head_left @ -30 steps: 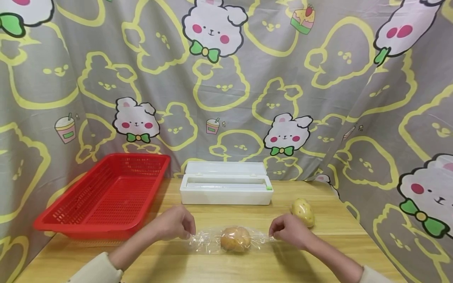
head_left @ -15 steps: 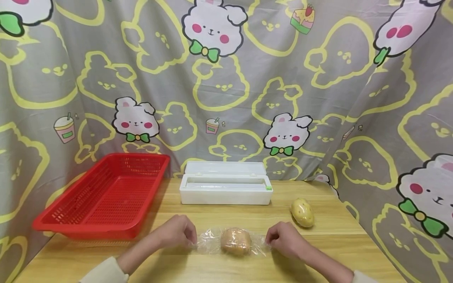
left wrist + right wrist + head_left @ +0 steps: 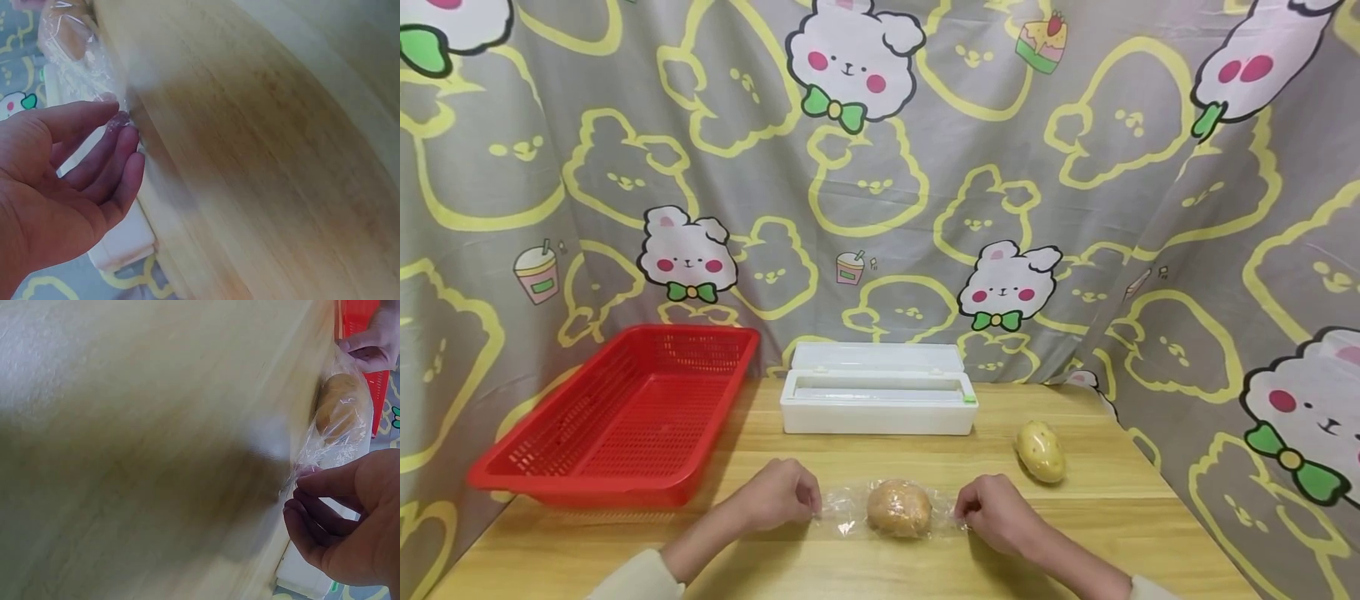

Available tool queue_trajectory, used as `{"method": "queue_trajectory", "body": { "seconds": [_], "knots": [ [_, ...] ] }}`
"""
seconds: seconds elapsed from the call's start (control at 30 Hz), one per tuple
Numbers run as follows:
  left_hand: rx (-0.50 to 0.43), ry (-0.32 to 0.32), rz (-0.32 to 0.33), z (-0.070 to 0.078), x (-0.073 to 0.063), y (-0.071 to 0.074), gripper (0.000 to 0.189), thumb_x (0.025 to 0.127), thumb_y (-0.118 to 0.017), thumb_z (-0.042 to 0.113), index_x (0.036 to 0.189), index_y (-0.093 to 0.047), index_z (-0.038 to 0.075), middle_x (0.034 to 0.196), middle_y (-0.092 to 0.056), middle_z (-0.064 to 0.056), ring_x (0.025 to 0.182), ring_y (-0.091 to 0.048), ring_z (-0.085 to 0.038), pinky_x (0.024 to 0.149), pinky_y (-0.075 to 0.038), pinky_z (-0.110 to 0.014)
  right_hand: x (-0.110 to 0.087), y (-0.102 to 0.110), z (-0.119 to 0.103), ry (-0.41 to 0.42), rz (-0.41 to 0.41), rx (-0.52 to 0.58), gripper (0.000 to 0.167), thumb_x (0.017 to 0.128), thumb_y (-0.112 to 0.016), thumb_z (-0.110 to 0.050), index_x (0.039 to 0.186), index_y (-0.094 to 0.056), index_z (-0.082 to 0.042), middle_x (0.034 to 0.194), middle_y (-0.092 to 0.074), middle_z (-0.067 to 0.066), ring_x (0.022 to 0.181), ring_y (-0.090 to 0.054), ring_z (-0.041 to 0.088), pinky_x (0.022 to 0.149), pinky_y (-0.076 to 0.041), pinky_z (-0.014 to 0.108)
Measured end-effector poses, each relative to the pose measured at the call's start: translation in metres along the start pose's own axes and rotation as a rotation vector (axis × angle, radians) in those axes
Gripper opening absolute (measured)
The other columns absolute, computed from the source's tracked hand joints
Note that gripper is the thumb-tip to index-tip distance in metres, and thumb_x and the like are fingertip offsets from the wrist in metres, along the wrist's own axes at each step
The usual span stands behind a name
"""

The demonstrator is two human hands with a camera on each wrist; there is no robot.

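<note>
A tan, rounded lump like a potato [image 3: 898,508] lies in clear plastic wrap [image 3: 844,515] near the front of the table. The wrap stretches out to both sides of it. My left hand [image 3: 781,493] pinches the left end of the wrap between thumb and fingertips; in the left wrist view, a gathered bit of film [image 3: 117,120] shows at those fingertips. The opposite end is pinched by my right hand [image 3: 996,510]. Seen from the right wrist, the film [image 3: 350,440] runs from those fingertips around the tan lump [image 3: 337,406] toward the left hand [image 3: 372,347].
Behind the hands stands a white wrap dispenser [image 3: 880,418] with its lid raised and a roll inside. A yellow potato [image 3: 1041,452], shiny as if wrapped, lies at the right. The red plastic basket [image 3: 677,483] is on the left. A patterned curtain [image 3: 895,208] encloses the table.
Both hands have come slightly closer together and lower, drawing in the wrap's ends. The tan lump has turned within the film while staying in about the same place.
</note>
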State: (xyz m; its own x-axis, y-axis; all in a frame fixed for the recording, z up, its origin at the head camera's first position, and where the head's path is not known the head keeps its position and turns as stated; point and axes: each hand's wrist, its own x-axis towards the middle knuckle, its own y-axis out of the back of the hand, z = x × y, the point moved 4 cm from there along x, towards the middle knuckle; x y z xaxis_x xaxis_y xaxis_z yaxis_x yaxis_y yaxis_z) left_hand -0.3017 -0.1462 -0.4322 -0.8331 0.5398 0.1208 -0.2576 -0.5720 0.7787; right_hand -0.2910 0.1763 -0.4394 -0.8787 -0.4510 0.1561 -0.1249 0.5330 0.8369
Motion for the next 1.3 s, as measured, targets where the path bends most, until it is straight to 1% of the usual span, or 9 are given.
{"method": "queue_trajectory", "body": {
  "seconds": [0.3,0.63,0.73,0.8,0.93,1.03,1.1,1.17,1.3],
  "knots": [
    [0.006,0.027,-0.002,-0.002,0.001,0.0,0.017,0.069,-0.075,-0.006,0.072,-0.072,0.01,0.064,-0.066,0.004,0.06,-0.055,-0.002,0.057,-0.048,-0.023,-0.003,0.001,0.0,-0.005,-0.031,0.005,0.028,0.072,-0.061,0.01,0.073,-0.077,-0.014,0.072,-0.074,-0.006,0.07,-0.061,0.0,0.062,-0.051,0.022],
    [0.02,0.042,0.005,0.0,0.001,0.005,0.02,0.069,-0.083,-0.002,0.072,-0.069,0.011,0.065,-0.066,0.004,0.062,-0.055,-0.004,0.059,-0.048,-0.025,-0.007,0.005,-0.008,0.015,-0.059,0.04,0.024,0.072,-0.064,0.01,0.077,-0.07,-0.012,0.066,-0.065,-0.006,0.06,-0.051,-0.003,0.057,-0.044,0.021],
    [0.048,0.054,0.03,0.001,0.001,0.009,0.018,0.074,-0.084,0.006,0.071,-0.068,0.014,0.064,-0.064,0.007,0.062,-0.054,-0.004,0.058,-0.046,-0.025,-0.006,0.009,-0.01,0.006,-0.08,0.043,0.019,0.073,-0.074,0.004,0.076,-0.069,-0.013,0.067,-0.064,-0.008,0.062,-0.052,-0.002,0.059,-0.045,0.022],
    [0.064,0.079,0.059,0.003,0.002,0.013,0.019,0.078,-0.083,0.012,0.069,-0.068,0.016,0.062,-0.062,0.008,0.06,-0.052,-0.005,0.057,-0.044,-0.025,-0.005,0.012,-0.012,-0.013,-0.088,0.017,0.015,0.074,-0.081,-0.006,0.076,-0.068,-0.014,0.068,-0.062,-0.009,0.063,-0.051,-0.001,0.06,-0.044,0.022],
    [0.085,0.135,0.157,0.01,0.006,0.021,0.022,0.082,-0.081,0.014,0.067,-0.066,0.016,0.06,-0.057,0.008,0.058,-0.049,-0.008,0.054,-0.041,-0.026,0.002,0.022,-0.016,-0.041,-0.047,-0.055,0.017,0.079,-0.084,-0.025,0.08,-0.069,-0.015,0.068,-0.061,-0.009,0.061,-0.05,0.001,0.057,-0.043,0.024],
    [0.09,0.103,0.215,0.022,0.01,0.022,0.02,0.082,-0.079,0.009,0.068,-0.066,0.014,0.061,-0.058,0.007,0.057,-0.049,-0.007,0.055,-0.041,-0.024,0.009,0.028,-0.022,-0.049,-0.002,-0.057,0.015,0.086,-0.078,-0.025,0.084,-0.069,-0.013,0.068,-0.062,-0.006,0.06,-0.052,0.003,0.056,-0.044,0.023],
    [0.09,0.051,0.226,0.034,0.014,0.018,0.018,0.082,-0.078,0.006,0.07,-0.066,0.013,0.063,-0.06,0.006,0.058,-0.05,-0.005,0.055,-0.043,-0.023,0.015,0.029,-0.027,-0.054,0.021,-0.049,0.012,0.089,-0.075,-0.022,0.086,-0.069,-0.011,0.069,-0.063,-0.005,0.061,-0.053,0.004,0.056,-0.044,0.024],
    [0.081,-0.003,0.219,0.046,0.017,0.009,0.017,0.083,-0.077,0.005,0.071,-0.067,0.012,0.065,-0.062,0.006,0.059,-0.05,-0.003,0.055,-0.045,-0.022,0.021,0.027,-0.031,-0.063,0.038,-0.035,0.009,0.09,-0.073,-0.018,0.088,-0.07,-0.01,0.07,-0.064,-0.004,0.061,-0.054,0.006,0.056,-0.045,0.024],
    [0.052,-0.045,0.179,0.063,0.023,-0.012,0.017,0.085,-0.077,0.007,0.074,-0.066,0.013,0.066,-0.062,0.008,0.058,-0.049,0.001,0.054,-0.045,-0.02,0.032,0.018,-0.038,-0.056,0.066,-0.006,0.008,0.089,-0.072,-0.015,0.092,-0.071,-0.008,0.072,-0.066,-0.003,0.063,-0.057,0.007,0.057,-0.046,0.026]
  ]
}}
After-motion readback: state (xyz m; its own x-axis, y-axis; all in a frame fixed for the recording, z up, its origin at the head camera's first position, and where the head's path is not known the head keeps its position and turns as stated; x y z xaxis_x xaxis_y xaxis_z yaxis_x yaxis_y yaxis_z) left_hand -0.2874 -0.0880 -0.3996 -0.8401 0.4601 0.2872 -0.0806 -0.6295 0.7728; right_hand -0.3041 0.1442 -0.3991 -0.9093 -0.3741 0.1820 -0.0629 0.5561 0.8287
